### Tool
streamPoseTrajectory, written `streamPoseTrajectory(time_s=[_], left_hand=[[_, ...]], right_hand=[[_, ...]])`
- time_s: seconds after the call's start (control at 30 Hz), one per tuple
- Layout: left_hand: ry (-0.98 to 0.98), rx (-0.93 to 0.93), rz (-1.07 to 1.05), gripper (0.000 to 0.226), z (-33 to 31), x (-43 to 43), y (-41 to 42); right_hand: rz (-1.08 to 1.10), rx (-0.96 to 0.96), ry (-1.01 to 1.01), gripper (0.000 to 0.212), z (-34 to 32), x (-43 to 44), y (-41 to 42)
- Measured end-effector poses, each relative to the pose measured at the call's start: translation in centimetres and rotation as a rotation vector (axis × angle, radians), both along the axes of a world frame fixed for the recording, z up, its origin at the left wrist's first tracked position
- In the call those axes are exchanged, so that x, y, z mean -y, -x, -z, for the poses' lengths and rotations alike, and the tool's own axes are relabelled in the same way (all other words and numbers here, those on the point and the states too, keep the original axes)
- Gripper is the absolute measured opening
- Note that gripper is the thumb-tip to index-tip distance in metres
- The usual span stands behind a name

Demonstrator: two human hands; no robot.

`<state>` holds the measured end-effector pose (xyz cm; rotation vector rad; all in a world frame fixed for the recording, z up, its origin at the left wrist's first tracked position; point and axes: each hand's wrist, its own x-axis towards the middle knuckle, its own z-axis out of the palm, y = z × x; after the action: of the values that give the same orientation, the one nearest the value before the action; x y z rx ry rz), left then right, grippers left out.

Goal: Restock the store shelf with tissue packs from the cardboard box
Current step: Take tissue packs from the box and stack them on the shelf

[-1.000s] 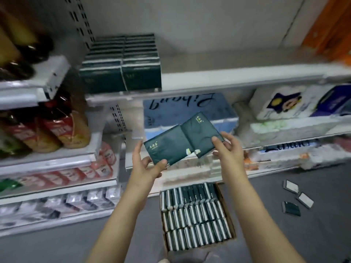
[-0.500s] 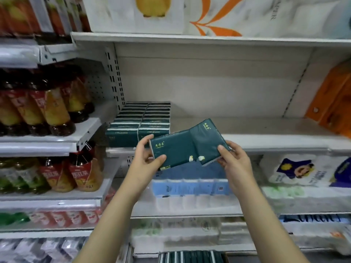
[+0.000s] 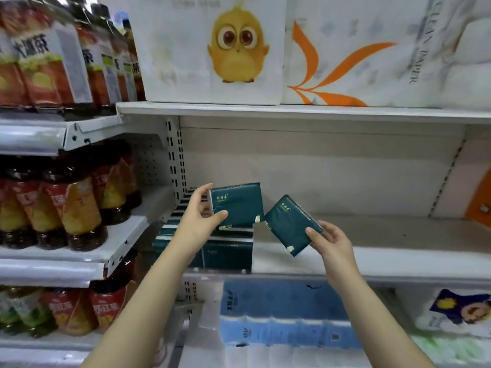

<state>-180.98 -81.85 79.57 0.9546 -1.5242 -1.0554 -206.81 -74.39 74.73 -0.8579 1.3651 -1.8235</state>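
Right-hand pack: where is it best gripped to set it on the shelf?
Probably its lower right end, from the right, as the right hand holds it now: thumb on the flat face. The pack is thin and tilted, its free end pointing toward the stack.

The two green packs, held edge to edge a moment ago, have split. The left hand (image 3: 198, 221) has lifted the left tissue pack (image 3: 237, 205) above the shelved stack (image 3: 225, 251) just under it. The right hand (image 3: 332, 241) has tilted the right tissue pack (image 3: 291, 224) aside.
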Motion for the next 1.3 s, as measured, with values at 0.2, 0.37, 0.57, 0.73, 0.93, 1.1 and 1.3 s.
streamPoseTrajectory(time_s=[0.2,0.37,0.57,0.73,0.93,1.1,1.3], left_hand=[[0.007,0.039,0.002,0.060,-0.4,10.4,2.1],[-0.008,-0.045,-0.067,0.057,0.8,15.6,3.1],[0.008,-0.134,-0.085,0.059,3.0,17.4,3.7],[0.042,-0.078,-0.069,0.055,3.6,17.8,3.9],[0.043,0.030,-0.040,0.057,4.2,17.9,4.2],[0.049,0.072,-0.046,0.059,4.6,18.1,4.2],[0.070,0.100,-0.060,0.060,4.8,18.3,4.3]], right_hand=[[0.078,-0.196,-0.073,0.025,-0.2,8.7,0.1],[0.174,-0.399,-0.179,0.026,0.6,15.8,0.8],[0.241,-0.521,-0.200,0.028,3.0,19.8,2.5],[0.175,-0.604,-0.173,0.030,4.1,21.5,3.0],[0.269,-0.535,-0.157,0.055,4.4,21.8,0.6],[0.266,-0.488,-0.158,0.041,6.7,21.4,0.0],[0.231,-0.606,-0.223,0.054,6.7,22.1,0.4]])
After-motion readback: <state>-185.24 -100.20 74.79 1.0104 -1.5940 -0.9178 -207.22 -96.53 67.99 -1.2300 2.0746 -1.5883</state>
